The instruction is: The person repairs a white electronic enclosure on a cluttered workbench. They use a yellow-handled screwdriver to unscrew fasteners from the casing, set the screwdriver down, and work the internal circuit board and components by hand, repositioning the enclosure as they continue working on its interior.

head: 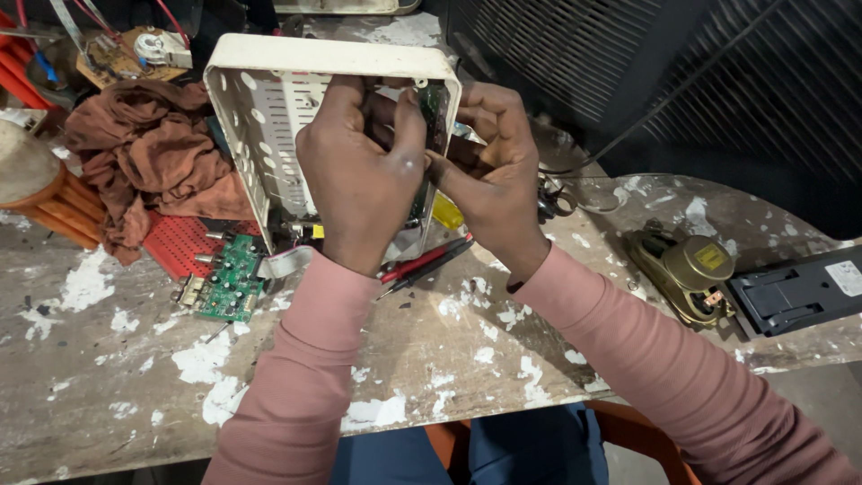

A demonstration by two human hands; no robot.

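A white perforated plastic casing [269, 99] stands tilted on its edge on the worn workbench [431, 359]. My left hand [359, 171] reaches into its open side, fingers closed around a green circuit board [433, 103] at the casing's right wall. Beside it my right hand [489, 171] pinches the same board edge from the right. A grey ribbon cable [285, 262] runs from the casing down to a smaller green circuit board [229, 280] lying on the bench. What my fingers grip inside is partly hidden.
A brown cloth [148, 148] lies heaped at the left over a red perforated panel [184, 242]. Red-handled and black screwdrivers [422, 262] rest under my hands. A brass-coloured motor part [687, 269] and a black plastic unit [799, 292] sit at the right.
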